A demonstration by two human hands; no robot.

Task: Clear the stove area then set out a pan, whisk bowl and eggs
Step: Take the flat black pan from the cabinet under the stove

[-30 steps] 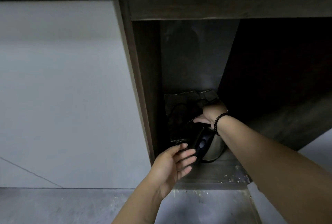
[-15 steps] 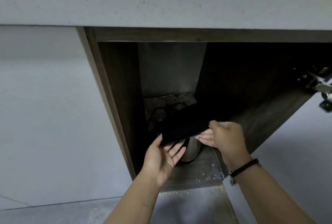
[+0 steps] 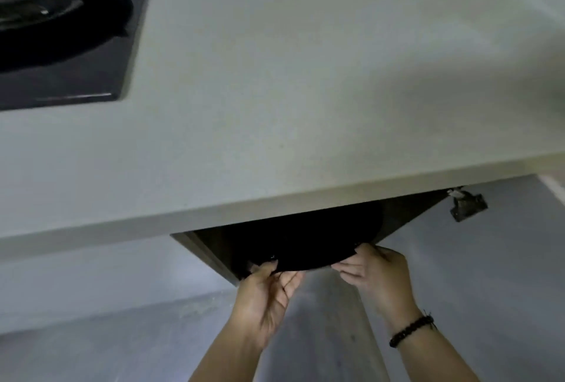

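A round black pan (image 3: 312, 241) hangs just below the front edge of the pale countertop (image 3: 275, 91), in the mouth of the open cabinet. My left hand (image 3: 266, 296) grips its near rim on the left. My right hand (image 3: 376, 274), with a dark bead bracelet at the wrist, grips the rim on the right. The counter edge hides the pan's far part and I cannot see its handle. No bowl or eggs are in view.
A black gas hob (image 3: 61, 23) with a burner grate sits at the counter's far left. The open cabinet door (image 3: 504, 274) with its metal hinge (image 3: 467, 204) stands to the right. Grey floor lies below.
Both hands have lifted the pan up and out of the cabinet toward the counter edge. My view has risen from the cabinet interior to the countertop and hob.
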